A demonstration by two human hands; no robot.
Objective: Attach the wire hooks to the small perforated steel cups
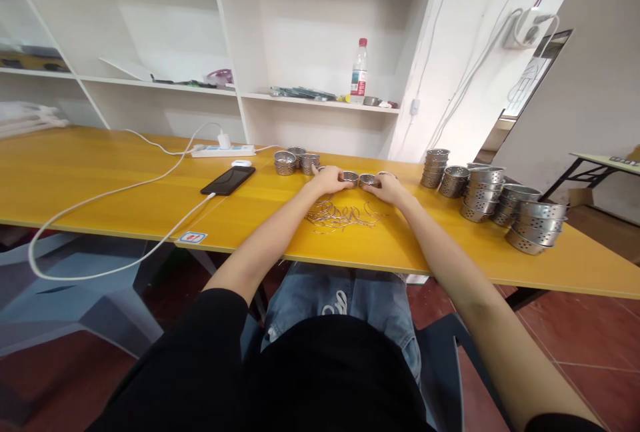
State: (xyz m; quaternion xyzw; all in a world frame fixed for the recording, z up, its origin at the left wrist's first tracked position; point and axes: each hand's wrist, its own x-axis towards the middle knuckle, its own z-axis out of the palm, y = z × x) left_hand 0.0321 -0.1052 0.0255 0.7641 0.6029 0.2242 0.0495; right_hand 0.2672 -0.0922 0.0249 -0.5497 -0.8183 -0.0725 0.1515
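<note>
Metal cups (369, 180), silvery, round, open-topped

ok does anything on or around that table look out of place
Mainly the white cable: it loops off the front edge of the table, where it could snag. The curved wires lie loosely scattered, unlike the stacked metal cups.

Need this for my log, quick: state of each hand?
Left hand: thumb against a metal cup; firm grip cannot be told.
Right hand: thumb against another metal cup; same uncertainty.
</note>
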